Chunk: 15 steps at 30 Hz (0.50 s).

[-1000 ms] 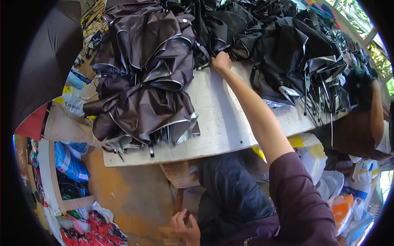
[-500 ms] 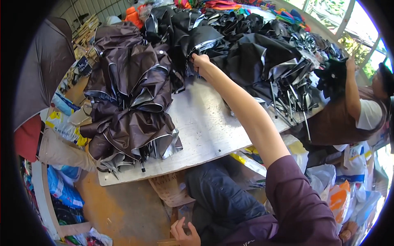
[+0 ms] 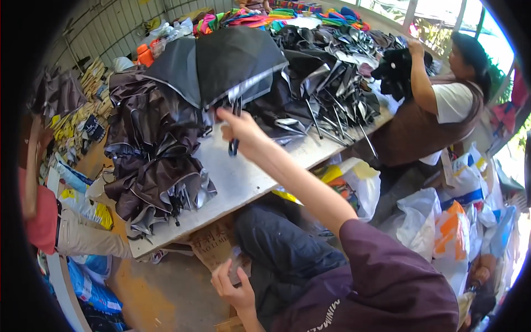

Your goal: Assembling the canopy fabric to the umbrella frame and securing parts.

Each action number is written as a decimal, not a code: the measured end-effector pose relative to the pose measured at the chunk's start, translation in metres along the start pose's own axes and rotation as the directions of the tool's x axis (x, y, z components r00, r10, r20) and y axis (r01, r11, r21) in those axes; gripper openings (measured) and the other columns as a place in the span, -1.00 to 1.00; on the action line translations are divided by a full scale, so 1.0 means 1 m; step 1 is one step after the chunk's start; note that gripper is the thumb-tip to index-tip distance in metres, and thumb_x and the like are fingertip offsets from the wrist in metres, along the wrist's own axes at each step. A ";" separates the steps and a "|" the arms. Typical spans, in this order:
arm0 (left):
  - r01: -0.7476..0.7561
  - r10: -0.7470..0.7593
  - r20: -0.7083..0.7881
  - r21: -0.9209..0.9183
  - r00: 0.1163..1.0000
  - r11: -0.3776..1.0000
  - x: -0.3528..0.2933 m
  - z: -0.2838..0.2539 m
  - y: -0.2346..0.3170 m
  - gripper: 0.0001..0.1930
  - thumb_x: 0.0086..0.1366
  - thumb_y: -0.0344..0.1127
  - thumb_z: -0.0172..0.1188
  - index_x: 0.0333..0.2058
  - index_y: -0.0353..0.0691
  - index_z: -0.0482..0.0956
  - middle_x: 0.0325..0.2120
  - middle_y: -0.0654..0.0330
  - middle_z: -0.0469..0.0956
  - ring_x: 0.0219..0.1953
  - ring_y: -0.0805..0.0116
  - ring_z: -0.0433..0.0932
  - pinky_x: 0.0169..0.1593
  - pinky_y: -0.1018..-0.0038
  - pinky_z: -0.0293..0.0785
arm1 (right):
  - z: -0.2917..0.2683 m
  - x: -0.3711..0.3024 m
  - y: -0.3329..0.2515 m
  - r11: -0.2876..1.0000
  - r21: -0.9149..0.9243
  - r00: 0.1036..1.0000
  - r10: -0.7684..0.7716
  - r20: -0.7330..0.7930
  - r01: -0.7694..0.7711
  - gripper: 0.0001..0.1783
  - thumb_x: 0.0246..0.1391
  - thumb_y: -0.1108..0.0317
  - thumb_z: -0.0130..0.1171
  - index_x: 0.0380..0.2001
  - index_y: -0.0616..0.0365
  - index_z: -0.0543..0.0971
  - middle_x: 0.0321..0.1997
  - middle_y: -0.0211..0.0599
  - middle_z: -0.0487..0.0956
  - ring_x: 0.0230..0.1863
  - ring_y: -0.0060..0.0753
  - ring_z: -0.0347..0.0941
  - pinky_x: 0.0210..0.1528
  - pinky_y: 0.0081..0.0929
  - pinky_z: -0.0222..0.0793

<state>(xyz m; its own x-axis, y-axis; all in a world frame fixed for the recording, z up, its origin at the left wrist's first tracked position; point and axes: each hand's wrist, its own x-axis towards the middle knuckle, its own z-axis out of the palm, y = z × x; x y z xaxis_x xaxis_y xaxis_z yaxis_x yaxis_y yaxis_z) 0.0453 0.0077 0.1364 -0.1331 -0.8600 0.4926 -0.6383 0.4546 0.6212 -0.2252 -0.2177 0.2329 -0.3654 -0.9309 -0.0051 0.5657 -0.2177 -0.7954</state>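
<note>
A black umbrella (image 3: 235, 63) with a silvery edge is lifted over the table (image 3: 235, 191), its canopy partly spread. My right hand (image 3: 243, 127), blurred by motion, is closed round its shaft beneath the canopy; the dark handle hangs below my fingers. My left hand (image 3: 235, 285) is low by my lap, fingers curled round a small greyish object I cannot make out. Left of the lifted umbrella lies a heap of dark brown umbrellas (image 3: 149, 133) with silver linings. To its right is a pile of black umbrellas (image 3: 298, 83), several shafts sticking out toward the near edge.
At the right a person (image 3: 442, 105) holds up a black umbrella (image 3: 395, 72). Another person in a red top (image 3: 41, 221) stands at the left. Full plastic bags (image 3: 415, 221) crowd the floor at right. Bright-coloured cloth (image 3: 249, 19) and an orange bottle (image 3: 145, 55) are at the back.
My right hand has drawn a black umbrella out of the pile, nearer and leftward, its canopy now spread wider. My left hand has risen slightly. The view has shifted.
</note>
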 end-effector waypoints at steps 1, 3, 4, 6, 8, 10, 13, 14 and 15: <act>0.069 -0.068 0.028 -0.032 0.997 0.997 0.002 0.000 0.003 -0.68 0.16 -0.42 0.23 -0.06 -0.23 0.61 -0.18 0.10 0.59 -0.18 0.09 0.50 0.06 0.26 0.39 | -0.001 -0.033 0.010 0.998 -0.004 0.998 0.065 -0.007 -0.065 -0.79 0.23 0.20 0.22 -0.34 0.13 0.58 -0.65 -0.56 0.30 -0.65 -0.68 0.11 -0.55 -0.63 0.07; 0.020 -0.017 0.037 -0.091 0.999 0.996 0.015 0.009 0.010 -0.66 0.15 -0.42 0.26 -0.05 -0.21 0.61 -0.20 0.12 0.60 -0.22 0.13 0.51 0.04 0.30 0.39 | -0.018 -0.087 0.029 0.983 0.087 0.985 0.155 0.077 -0.162 -0.83 0.31 0.28 0.19 -0.24 0.17 0.56 -0.61 -0.59 0.30 -0.62 -0.75 0.04 -0.54 -0.66 -0.03; -0.014 0.019 0.055 -0.100 0.998 0.995 0.022 0.015 0.013 -0.67 0.15 -0.42 0.27 -0.06 -0.20 0.61 -0.21 0.14 0.60 -0.23 0.15 0.51 0.01 0.32 0.39 | -0.031 -0.111 0.039 0.980 0.051 0.979 0.187 0.077 -0.192 -0.82 0.32 0.28 0.17 -0.23 0.18 0.56 -0.60 -0.60 0.30 -0.62 -0.76 0.03 -0.54 -0.66 -0.04; -0.058 0.067 0.071 -0.127 0.995 0.990 0.028 0.027 0.014 -0.66 0.16 -0.42 0.28 -0.05 -0.18 0.61 -0.24 0.18 0.59 -0.29 0.21 0.50 -0.05 0.40 0.38 | -0.049 -0.154 0.053 0.960 0.028 0.958 0.275 0.087 -0.278 -0.82 0.34 0.28 0.15 -0.21 0.19 0.55 -0.60 -0.61 0.31 -0.62 -0.77 0.02 -0.54 -0.67 -0.05; -0.048 0.067 0.114 -0.164 0.991 0.985 0.029 0.036 0.016 -0.67 0.19 -0.42 0.27 -0.04 -0.17 0.60 -0.26 0.22 0.58 -0.32 0.27 0.48 -0.06 0.40 0.37 | -0.062 -0.185 0.062 0.952 0.030 0.953 0.303 0.018 -0.304 -0.79 0.35 0.26 0.14 -0.17 0.20 0.58 -0.61 -0.62 0.30 -0.61 -0.79 0.02 -0.54 -0.69 -0.08; -0.002 0.022 0.144 -0.136 0.989 0.991 0.023 0.041 0.015 -0.68 0.22 -0.38 0.25 -0.03 -0.17 0.59 -0.28 0.24 0.56 -0.36 0.30 0.45 -0.09 0.41 0.37 | -0.068 -0.201 0.077 0.928 0.023 0.929 0.371 0.008 -0.371 -0.78 0.35 0.25 0.14 -0.16 0.20 0.58 -0.60 -0.62 0.31 -0.61 -0.79 0.01 -0.54 -0.69 -0.08; 0.042 -0.024 0.209 -0.079 0.978 0.996 0.009 0.057 0.000 -0.71 0.26 -0.32 0.24 -0.04 -0.18 0.58 -0.31 0.24 0.54 -0.38 0.29 0.44 -0.12 0.39 0.37 | -0.086 -0.205 0.100 0.886 0.000 0.886 0.464 -0.003 -0.464 -0.75 0.36 0.23 0.14 -0.13 0.22 0.60 -0.59 -0.62 0.31 -0.60 -0.80 0.01 -0.54 -0.70 -0.10; 0.050 -0.032 0.217 -0.078 0.976 0.996 0.007 0.063 -0.003 -0.71 0.26 -0.32 0.24 -0.04 -0.18 0.58 -0.31 0.24 0.54 -0.38 0.29 0.44 -0.12 0.39 0.37 | -0.093 -0.208 0.102 0.882 0.002 0.882 0.471 -0.009 -0.471 -0.75 0.36 0.23 0.14 -0.13 0.22 0.60 -0.59 -0.62 0.31 -0.60 -0.80 0.01 -0.54 -0.70 -0.10; 0.052 -0.030 0.233 -0.086 0.972 0.995 0.005 0.069 -0.006 -0.72 0.27 -0.31 0.24 -0.05 -0.18 0.58 -0.32 0.23 0.53 -0.38 0.28 0.44 -0.12 0.39 0.37 | -0.101 -0.211 0.104 0.873 -0.024 0.873 0.487 -0.010 -0.487 -0.74 0.35 0.22 0.14 -0.14 0.22 0.61 -0.58 -0.61 0.33 -0.59 -0.80 0.02 -0.53 -0.71 -0.09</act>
<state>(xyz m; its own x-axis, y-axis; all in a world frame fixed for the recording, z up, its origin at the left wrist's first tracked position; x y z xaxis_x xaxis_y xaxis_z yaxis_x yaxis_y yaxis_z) -0.0038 -0.0156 0.0936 -0.2872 -0.9036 0.3178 -0.5767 0.4280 0.6959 -0.1641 -0.0145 0.0905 -0.0508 -0.9161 -0.3978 0.6544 0.2703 -0.7062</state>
